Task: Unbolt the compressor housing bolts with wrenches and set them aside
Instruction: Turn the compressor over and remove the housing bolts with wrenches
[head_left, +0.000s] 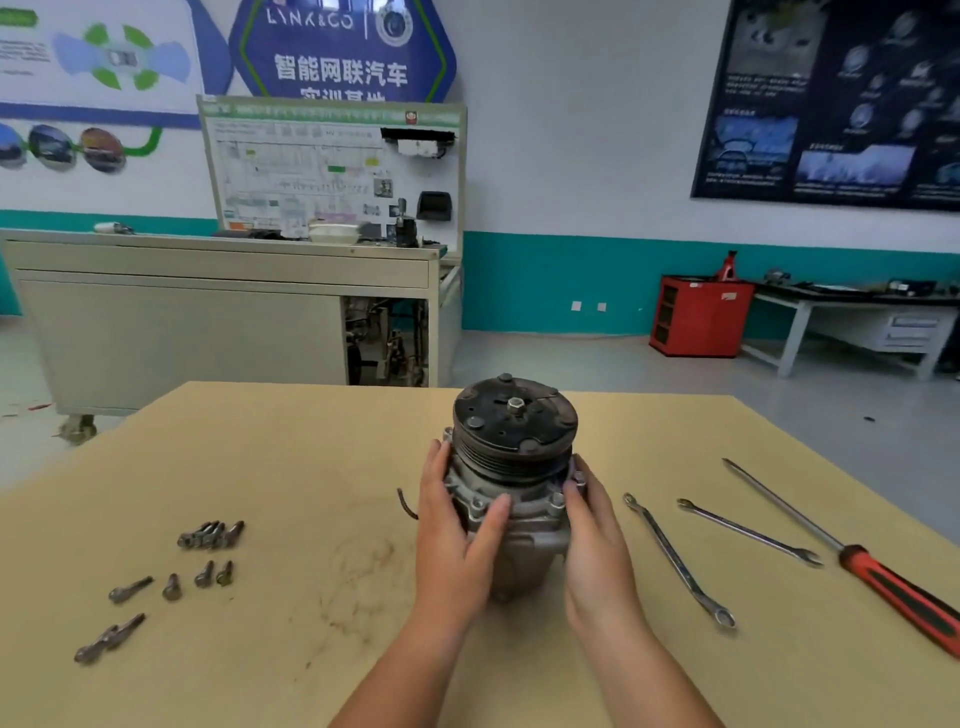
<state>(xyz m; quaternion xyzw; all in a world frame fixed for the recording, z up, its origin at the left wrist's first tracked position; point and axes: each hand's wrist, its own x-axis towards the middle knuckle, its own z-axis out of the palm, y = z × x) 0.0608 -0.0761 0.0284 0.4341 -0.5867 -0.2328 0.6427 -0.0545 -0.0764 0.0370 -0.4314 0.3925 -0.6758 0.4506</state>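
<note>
A: Where's the compressor (511, 467)?
B: Upright on the table (311, 457), pulley end up, about midway between the left and right edges.
A: Hands?
B: Both are on it. The left hand (457, 525) wraps the left side of the housing, with the thumb laid across the front flange and the fingers curled round the back. The right hand (592, 530) clasps the right side at flange level, fingertips hooked over the rim.
A: Bolts?
B: The bolts (210, 535) lie loose toward the left edge. There's a tight cluster, then a row of singles nearer the person, then a pair closest to the near-left corner. All are well apart from the compressor.
A: Tools?
B: Two wrenches (678, 561) lie flat to the right of the compressor. The closer one is near the right hand, not touching it. The screwdriver (852, 551) lies beyond them by the right edge, its red-and-black handle toward the near-right corner.
A: Anything else?
B: A short dark wire piece (405, 504) lies just left of the left hand.
</note>
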